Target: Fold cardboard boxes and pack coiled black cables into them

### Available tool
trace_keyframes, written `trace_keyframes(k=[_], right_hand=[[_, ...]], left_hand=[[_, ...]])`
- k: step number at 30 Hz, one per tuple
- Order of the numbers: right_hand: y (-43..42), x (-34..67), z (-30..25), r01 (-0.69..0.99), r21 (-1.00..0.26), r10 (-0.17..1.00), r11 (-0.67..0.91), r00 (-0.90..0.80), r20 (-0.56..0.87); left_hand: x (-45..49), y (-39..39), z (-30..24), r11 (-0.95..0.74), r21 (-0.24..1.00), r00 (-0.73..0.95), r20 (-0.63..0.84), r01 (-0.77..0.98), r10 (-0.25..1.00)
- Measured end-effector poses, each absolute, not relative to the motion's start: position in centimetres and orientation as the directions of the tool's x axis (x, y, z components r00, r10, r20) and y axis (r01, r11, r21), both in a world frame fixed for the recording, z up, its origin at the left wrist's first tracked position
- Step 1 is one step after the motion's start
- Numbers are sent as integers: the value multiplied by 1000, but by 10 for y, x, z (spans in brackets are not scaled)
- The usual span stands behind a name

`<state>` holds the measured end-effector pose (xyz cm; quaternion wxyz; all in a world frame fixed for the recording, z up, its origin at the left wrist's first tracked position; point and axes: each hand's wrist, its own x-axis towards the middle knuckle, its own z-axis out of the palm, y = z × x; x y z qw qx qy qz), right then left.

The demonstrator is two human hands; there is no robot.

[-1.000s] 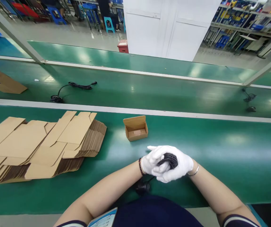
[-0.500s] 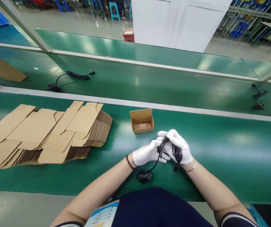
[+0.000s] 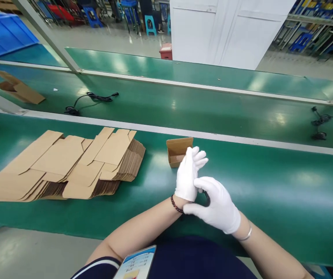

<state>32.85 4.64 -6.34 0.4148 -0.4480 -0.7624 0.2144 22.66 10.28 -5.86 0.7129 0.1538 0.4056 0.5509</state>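
My left hand (image 3: 187, 176), in a white glove, is turned on its edge with fingers stretched apart, in front of the small brown cardboard box (image 3: 172, 155). That box has its lid up and is partly covered by the fingers. Close against the left wrist is my right hand (image 3: 218, 203), also gloved, its thumb and fingers curved round a black cable (image 3: 208, 198). Only a short dark piece of the cable shows inside the curl; the rest and its plug end are hidden behind the hands.
Stacks of flat cardboard blanks (image 3: 59, 159) lie on the green bench (image 3: 282, 201) to the left. Behind a white rail, one black cord (image 3: 96, 97) lies left and another cord (image 3: 321, 120) right. An opened carton (image 3: 21, 89) and a blue bin (image 3: 6, 35) are at far left.
My left hand has turned upright and moved up in front of the box. My right hand has lowered towards the left wrist. The cable bundle and black plug end have gone from sight.
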Motion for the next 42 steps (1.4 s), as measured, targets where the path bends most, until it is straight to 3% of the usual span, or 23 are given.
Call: trace_keyframes(k=[4,7,9,11,13,16,19,26,31,34,37,39,42], right_hand=[[46,315,-63,557,-601,813,573,-294,503],[45,314,-58,467,-582,739,666,-524,424],[47,316,-53,396,-640,712,659,-602,361],[52,322,-49,365,-756,801,543,-497,335],[60,330,-49,337,-856,917,392,-213,336],[73,342,-56,331,-893,911,306,170,375],[78,347,-70,348,-876,900,335,159,407],[70,346,-90,189,-944,950,271,105,294],[74,346,-88,18,-981,980,191,-66,189],[82,350,-88,-149,-976,986,161,72,152],[91,354,-89,-389,-915,984,108,174,42],[95,352,-89,-491,-870,986,40,161,-46],[98,345,-84,-582,-810,984,-69,92,-150]], left_hand=[[231,107,-58,324,697,-5,-426,-640,905],[226,112,-62,273,771,79,-280,-575,957],[222,117,-63,232,800,119,-200,-553,973],[218,121,-63,242,807,173,-175,-539,969],[215,120,-62,273,851,338,-122,-448,933],[214,108,-64,167,970,615,-22,-179,788],[217,96,-69,11,998,675,37,-67,737],[217,101,-84,-188,949,545,20,254,838],[220,104,-86,-254,906,605,-2,338,796],[204,111,-83,-218,920,656,-55,326,753],[174,114,-87,-207,867,611,-134,454,780],[159,109,-98,-319,796,657,-128,515,743],[160,90,-119,-522,711,763,-32,471,645]])
